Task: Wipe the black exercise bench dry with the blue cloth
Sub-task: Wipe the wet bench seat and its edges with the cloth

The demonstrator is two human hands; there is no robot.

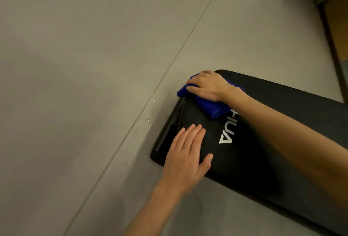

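Two hands on black exercise bench (250, 152). My right grip (209, 86) closed over blue cloth (214, 106) at end corner; bench length runs back toward me. Left grip (186, 152) flat, empty, nearer me, bracing.

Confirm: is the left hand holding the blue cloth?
No, the right hand presses the blue cloth; the left hand lies flat on the bench.
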